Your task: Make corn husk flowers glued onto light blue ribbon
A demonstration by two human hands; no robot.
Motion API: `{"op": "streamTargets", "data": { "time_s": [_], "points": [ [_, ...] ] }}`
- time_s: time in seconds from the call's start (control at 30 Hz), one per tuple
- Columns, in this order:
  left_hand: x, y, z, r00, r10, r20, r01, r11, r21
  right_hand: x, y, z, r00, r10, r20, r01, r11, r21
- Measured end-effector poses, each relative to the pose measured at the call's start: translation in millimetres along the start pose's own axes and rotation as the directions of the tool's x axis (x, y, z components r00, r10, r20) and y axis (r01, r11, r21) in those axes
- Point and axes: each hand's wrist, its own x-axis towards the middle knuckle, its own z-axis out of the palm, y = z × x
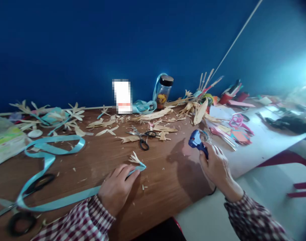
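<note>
My left hand (119, 187) rests at the table's front, its fingers closed on a light-blue ribbon (75, 196). Past the fingertips, the ribbon's end meets the stem of a small dried-husk flower (135, 158). The long tail of ribbon runs left and loops back over the table. In my right hand (218, 167) is a blue hot glue gun (196, 140), gripped by its handle above the table's right part. Scissors with black handles (143, 144) lie between and beyond the hands. A larger pair of scissors (21, 222) sits at the lower left, partly under the ribbon.
Husk strips and scraps (155, 115) spread along the back by the blue wall. A black-lidded jar (164, 92) stands there beside coiled ribbon. Finished-looking husk flowers (59, 115) and a plastic packet (7, 140) are left. Pink-handled scissors (239, 124) lie right; a red chair (288, 160) stands beyond.
</note>
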Motion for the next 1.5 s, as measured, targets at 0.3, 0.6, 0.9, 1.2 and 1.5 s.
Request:
{"op": "streamTargets", "data": {
  "time_s": [0.3, 0.6, 0.9, 1.2, 1.5],
  "points": [
    [2, 4, -3.3, 1.0, -0.017, 0.016, 0.017, 1.0, -0.01, -19, -30, -11, 0.941, 0.109, 0.32, -0.298, 0.715, 0.633],
    [7, 8, -9.8, 0.993, -0.086, 0.08, 0.091, 0.993, -0.068, -28, -97, -21, 0.769, -0.222, 0.6, -0.447, 0.485, 0.752],
    [1, 4, -6.7, 0.991, -0.045, 0.127, 0.055, 0.996, -0.076, -27, -96, -30, 0.815, -0.212, 0.539, -0.348, 0.565, 0.748],
    [6, 7, -6.0, 0.993, -0.099, 0.069, 0.102, 0.994, -0.042, -26, -102, -24, 0.79, -0.274, 0.548, -0.315, 0.586, 0.747],
    [3, 6, -7.3, 0.986, -0.093, 0.135, 0.099, 0.994, -0.04, -27, -89, -33, 0.791, -0.264, 0.552, -0.278, 0.648, 0.709]
  ]
}}
